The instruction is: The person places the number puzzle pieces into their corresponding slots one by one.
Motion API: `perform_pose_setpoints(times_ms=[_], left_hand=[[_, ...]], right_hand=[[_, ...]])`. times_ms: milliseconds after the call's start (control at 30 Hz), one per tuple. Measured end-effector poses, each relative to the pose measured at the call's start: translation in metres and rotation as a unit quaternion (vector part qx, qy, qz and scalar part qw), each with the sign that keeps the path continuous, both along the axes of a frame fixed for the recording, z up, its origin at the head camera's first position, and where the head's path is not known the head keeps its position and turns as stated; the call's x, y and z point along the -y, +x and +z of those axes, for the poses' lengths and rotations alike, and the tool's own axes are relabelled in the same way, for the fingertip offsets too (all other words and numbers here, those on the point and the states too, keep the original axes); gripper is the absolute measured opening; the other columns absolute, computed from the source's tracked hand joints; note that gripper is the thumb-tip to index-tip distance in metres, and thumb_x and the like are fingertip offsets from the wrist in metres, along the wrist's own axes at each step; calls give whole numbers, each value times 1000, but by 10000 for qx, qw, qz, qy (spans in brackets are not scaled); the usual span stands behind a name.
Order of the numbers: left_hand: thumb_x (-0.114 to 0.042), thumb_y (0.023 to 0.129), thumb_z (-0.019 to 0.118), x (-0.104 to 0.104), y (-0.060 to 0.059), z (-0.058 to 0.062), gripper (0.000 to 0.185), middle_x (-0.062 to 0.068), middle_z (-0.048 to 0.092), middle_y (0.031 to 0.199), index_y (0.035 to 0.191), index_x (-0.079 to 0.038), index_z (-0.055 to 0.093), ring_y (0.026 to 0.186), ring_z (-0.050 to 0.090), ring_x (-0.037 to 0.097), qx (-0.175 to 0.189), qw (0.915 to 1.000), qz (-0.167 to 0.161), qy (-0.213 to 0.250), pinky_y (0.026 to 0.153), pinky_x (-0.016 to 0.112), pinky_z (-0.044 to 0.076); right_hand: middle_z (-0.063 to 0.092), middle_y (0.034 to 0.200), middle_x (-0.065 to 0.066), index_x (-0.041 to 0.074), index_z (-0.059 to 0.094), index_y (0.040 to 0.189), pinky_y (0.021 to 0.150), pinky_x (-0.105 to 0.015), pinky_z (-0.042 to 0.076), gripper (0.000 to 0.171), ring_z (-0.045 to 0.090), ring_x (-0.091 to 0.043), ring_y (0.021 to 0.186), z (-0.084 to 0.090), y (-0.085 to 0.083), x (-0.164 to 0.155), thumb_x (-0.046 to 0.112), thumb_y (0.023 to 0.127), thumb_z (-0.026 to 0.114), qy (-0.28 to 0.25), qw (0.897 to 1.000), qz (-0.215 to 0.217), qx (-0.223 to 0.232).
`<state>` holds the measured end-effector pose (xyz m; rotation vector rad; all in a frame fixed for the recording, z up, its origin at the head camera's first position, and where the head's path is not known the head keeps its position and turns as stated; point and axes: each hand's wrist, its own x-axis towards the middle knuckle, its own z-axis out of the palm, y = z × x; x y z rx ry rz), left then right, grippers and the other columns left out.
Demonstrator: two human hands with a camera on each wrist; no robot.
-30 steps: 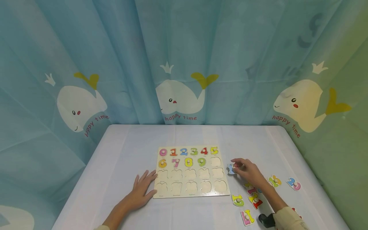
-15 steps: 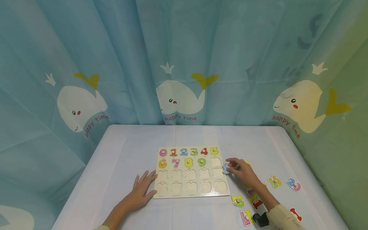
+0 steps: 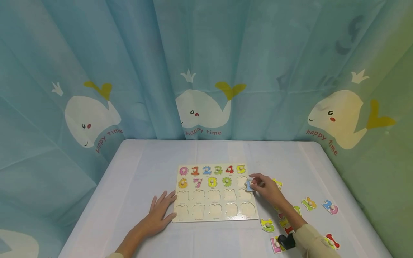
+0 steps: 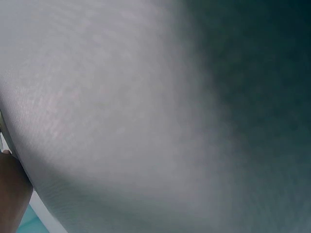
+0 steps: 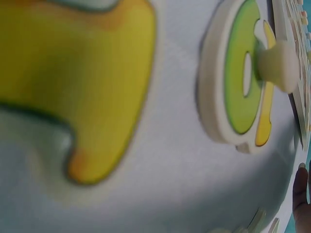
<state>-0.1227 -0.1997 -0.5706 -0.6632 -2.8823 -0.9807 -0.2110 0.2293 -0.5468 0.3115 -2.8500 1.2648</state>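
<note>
The pale number puzzle board [image 3: 206,219] lies on the white table in the head view, with number pieces 0 to 9 set in its top two rows. Along its left edge my left hand [image 3: 161,211] rests flat with spread fingers. Over the board's right side, my right hand [image 3: 271,190] pinches a puzzle piece showing a blue 1 [image 3: 248,186]; the fingers hide the rest of it. This piece is just below and right of the recess [image 3: 242,181] beside the green 9. Cloth nearly fills the left wrist view.
Several loose number pieces lie right of the board, including an orange-green 16 [image 3: 309,204] and a blue-pink 20 [image 3: 330,207]. Some are partly under the right forearm. A knobbed green-yellow piece [image 5: 243,73] looms in the right wrist view. A whale-print curtain [image 3: 271,43] hangs behind.
The right hand has moved left with the blue 1 piece, from the table beside the board to above its right edge. The left hand has stayed in place.
</note>
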Motion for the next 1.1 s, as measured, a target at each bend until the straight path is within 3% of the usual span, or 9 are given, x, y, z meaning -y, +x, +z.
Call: perform_pose_setpoints(times_ms=[300,533,900,1100], left_hand=[[-25,89,61,0,1,2,55,12,37,146,137,-3,45,136,21,41,-99,9999,6,20,103,65,-1],[-24,90,61,0,1,2,54,14,38,145,136,-1,45,135,21,43,-173,9998,-44,73,101,66,0],[-23,89,62,-2,1,4,54,14,39,145,135,-2,46,134,24,45,-284,9995,-25,112,100,68,2],[-24,89,62,-1,1,4,55,11,38,146,136,-2,45,135,22,42,-111,9999,-13,90,102,66,0]], right_hand=[[58,91,0,9,60,120,65,-26,44,36,54,-16,81,-3,-14,9,16,86,70,-34,9991,-332,251],[58,90,-1,5,61,118,69,-30,46,35,56,-17,81,-4,-19,15,12,85,70,-161,9998,14,130],[58,88,-1,4,60,118,73,-34,44,34,54,-17,81,-2,-27,22,10,86,69,104,9999,41,80],[60,89,-1,4,60,118,76,-37,45,34,56,-18,83,1,-26,25,11,86,68,60,9998,72,181]])
